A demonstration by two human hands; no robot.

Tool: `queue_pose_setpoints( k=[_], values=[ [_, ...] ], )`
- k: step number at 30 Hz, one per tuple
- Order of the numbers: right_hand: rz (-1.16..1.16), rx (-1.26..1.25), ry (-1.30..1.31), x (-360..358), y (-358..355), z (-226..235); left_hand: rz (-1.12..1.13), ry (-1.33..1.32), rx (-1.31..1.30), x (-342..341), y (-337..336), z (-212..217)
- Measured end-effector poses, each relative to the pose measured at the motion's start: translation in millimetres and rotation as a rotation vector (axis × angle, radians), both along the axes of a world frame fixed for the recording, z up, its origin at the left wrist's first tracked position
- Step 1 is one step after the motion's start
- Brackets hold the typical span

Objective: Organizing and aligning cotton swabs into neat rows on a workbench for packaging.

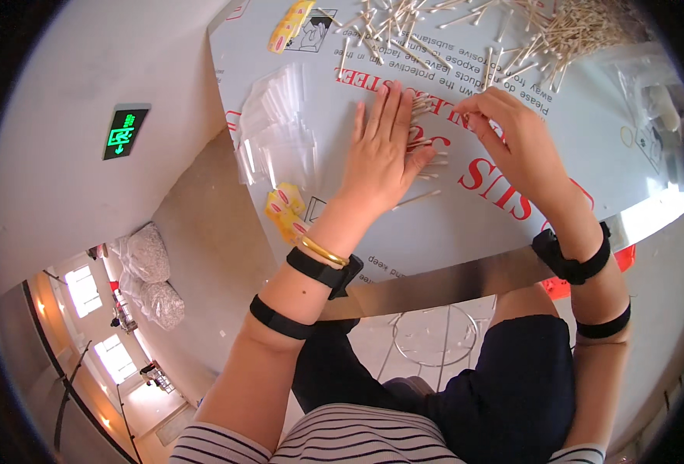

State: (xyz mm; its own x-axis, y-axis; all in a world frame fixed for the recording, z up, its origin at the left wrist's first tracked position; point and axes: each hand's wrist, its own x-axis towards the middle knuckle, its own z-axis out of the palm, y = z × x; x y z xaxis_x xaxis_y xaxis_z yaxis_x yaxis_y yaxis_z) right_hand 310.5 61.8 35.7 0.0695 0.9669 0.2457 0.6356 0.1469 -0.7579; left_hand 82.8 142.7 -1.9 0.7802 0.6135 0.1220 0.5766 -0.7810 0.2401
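- Left hand (pixel 381 151) lies flat and wide, fingers toward 12 o'clock, thumb reaching toward 2 o'clock over a bunch of cotton swabs (pixel 420 107) along its thumb side.
- That broad palm probably acts as a wall and a light weight, so the thin round sticks neither roll nor fan out.
- Right hand (pixel 516 139), at 3 o'clock from the left, is raised beside the bunch, narrow, with fingertips bent near the thumb toward 10 o'clock; I cannot tell whether anything is pinched there.
- One loose swab (pixel 418 199) lies apart from the bunch, at 5 o'clock from the left hand.
- Around the left hand, the swab heap (pixel 585 31) sits at 2 o'clock and scattered swabs (pixel 404 31) at 12, perhaps set far back so the near worktop (pixel 404 240) leaves the hands room.
- Clear plastic sleeves (pixel 280 127) overlap at 9 o'clock, yellow cards (pixel 284 209) at 8, likely laid within easy reach.
- Hidden: how many swabs lie beneath the left palm, and their far ends.
- Cut off: the heap's far side, at the dark rim.
- Hard to make out: the sleeves' separate edges, and the pale contents of a clear bag (pixel 647 77) beyond the right hand, toward 3 o'clock.
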Motion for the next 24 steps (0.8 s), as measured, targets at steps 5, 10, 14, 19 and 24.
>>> queue_pose_setpoints(
  k=[5,10,14,19,24],
  values=[
    [0.018,-0.012,0.062,-1,-17,0,-0.061,0.038,-0.036,-9,-23,2],
    [0.025,-0.038,0.091,-1,-28,-1,-0.058,0.062,-0.055,-9,-38,9],
    [0.023,-0.037,0.091,0,-35,-3,0.035,0.01,-0.098,-11,-50,16],
    [0.011,-0.078,0.116,1,-42,-1,0.149,0.012,-0.044,-23,-59,14],
    [0.015,-0.089,0.111,-2,-47,-3,0.208,0.06,-0.037,-32,-68,22]
  ],
)
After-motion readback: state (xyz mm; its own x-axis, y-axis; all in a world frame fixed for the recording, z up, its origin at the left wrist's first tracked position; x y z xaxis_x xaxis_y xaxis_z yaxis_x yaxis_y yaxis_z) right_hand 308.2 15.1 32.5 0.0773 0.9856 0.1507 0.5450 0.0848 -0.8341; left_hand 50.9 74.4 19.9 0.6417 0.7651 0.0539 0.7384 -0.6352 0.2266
